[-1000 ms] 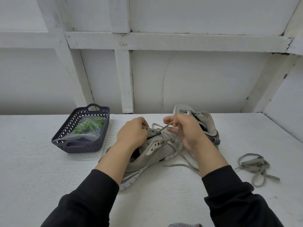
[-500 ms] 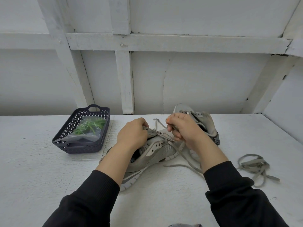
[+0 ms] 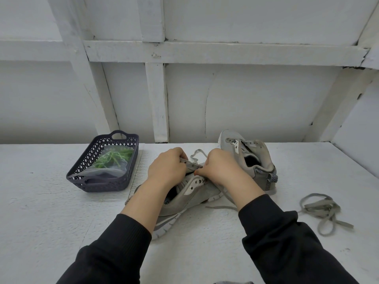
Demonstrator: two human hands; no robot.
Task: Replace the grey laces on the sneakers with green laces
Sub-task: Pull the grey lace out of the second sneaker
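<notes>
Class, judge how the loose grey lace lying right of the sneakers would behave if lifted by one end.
The loose grey lace would probably hang limp: it lies in slack, flat loops. It is likely very light, being a thin strip. Its overlapping loops may snag and lift together as a tangle.

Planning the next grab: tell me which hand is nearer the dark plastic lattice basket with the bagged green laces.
Left. The left hand grips the grey mesh sneaker's eyelet flap, just right of the dark plastic lattice basket; the right hand pinches the grey lace farther right.
</notes>
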